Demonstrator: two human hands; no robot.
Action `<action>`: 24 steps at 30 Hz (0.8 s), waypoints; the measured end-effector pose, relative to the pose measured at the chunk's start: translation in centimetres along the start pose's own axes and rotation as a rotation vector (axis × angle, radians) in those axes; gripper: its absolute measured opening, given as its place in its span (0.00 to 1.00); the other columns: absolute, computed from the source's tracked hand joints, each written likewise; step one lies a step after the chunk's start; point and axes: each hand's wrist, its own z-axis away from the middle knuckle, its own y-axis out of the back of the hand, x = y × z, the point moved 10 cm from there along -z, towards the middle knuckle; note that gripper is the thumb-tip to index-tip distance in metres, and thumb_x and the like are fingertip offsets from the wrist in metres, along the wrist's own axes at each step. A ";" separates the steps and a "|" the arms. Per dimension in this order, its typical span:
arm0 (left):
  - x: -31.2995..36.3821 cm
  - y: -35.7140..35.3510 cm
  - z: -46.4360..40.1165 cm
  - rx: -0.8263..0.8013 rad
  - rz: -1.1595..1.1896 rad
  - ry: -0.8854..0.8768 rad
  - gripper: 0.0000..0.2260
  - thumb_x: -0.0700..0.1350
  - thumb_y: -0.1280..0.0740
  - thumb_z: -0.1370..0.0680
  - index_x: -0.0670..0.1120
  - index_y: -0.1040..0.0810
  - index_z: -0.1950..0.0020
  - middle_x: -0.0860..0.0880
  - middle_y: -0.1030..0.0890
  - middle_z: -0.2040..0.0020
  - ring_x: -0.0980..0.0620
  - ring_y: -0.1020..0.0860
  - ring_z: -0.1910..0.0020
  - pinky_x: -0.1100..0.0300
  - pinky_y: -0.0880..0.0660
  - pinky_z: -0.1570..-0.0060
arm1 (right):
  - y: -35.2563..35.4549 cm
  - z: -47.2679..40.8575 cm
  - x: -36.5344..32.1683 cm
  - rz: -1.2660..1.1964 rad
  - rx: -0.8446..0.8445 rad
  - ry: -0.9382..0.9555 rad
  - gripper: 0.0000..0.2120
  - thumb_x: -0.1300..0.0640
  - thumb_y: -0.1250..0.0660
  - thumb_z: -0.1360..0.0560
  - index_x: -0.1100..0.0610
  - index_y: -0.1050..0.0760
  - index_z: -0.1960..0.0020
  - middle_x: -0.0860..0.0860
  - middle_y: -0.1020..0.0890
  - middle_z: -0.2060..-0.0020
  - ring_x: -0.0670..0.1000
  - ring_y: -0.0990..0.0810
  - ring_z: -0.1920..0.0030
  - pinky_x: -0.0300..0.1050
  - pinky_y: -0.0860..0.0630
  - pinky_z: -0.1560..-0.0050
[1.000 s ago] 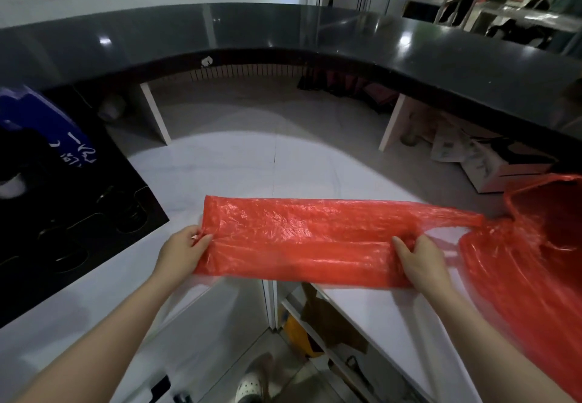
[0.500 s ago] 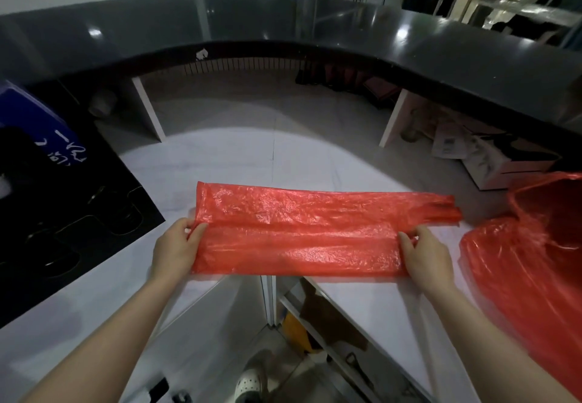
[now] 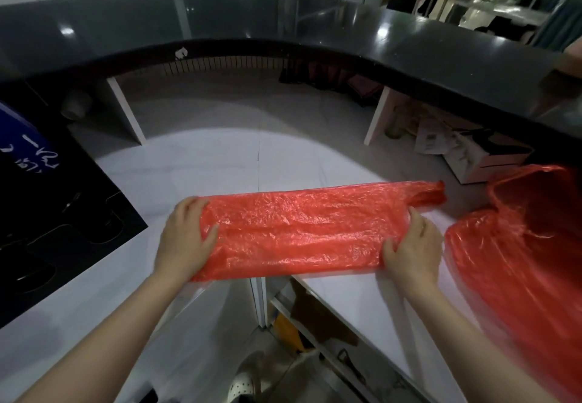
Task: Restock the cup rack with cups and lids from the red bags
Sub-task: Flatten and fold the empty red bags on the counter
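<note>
White counter (image 3: 220, 163) curves under the black bar top (image 3: 283, 24), with the dark cup rack (image 3: 63, 213) at your left. Since 1 second ago you've folded the empty red bag (image 3: 299, 229) into a flatter band and laid it down, its handles (image 3: 431, 193) now free of the 2nd red bag (image 3: 519, 261) at your right. That reads as tidying an emptied bag, so restocking looks partly done. Your left hand (image 3: 185, 239) presses the bag's left end, fingers fairly flat; your right hand (image 3: 412, 245) presses its right end, thumb spread.
</note>
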 end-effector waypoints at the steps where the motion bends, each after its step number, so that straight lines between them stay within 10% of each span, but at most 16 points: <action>1: 1.0 -0.9 -0.2 -0.064 -0.052 -0.040 0.25 0.50 0.34 0.24 0.47 0.34 0.28 0.42 0.35 0.28 0.41 0.36 0.29 0.45 0.38 0.31 | 0.0 0.1 -0.9 0.049 0.013 0.038 0.37 0.54 0.32 0.28 0.58 0.44 0.25 0.61 0.36 0.30 0.62 0.41 0.28 0.57 0.46 0.28; 9: 1.5 -7.9 -0.6 -0.432 -0.384 -0.078 0.35 0.72 0.59 0.28 0.61 0.62 0.24 0.48 0.63 0.22 0.42 0.64 0.24 0.40 0.64 0.28 | -6.2 -1.0 -9.7 0.174 -0.245 0.397 0.32 0.36 0.48 0.23 0.42 0.57 0.23 0.49 0.62 0.23 0.52 0.69 0.26 0.57 0.66 0.28; 24: 0.9 -10.2 -2.0 -0.485 -0.377 -0.183 0.35 0.76 0.68 0.34 0.65 0.73 0.31 0.50 0.63 0.23 0.44 0.64 0.24 0.44 0.67 0.28 | -10.4 -4.4 -3.8 0.253 -0.367 0.067 0.39 0.24 0.62 0.31 0.39 0.53 0.24 0.55 0.56 0.22 0.60 0.62 0.24 0.59 0.61 0.27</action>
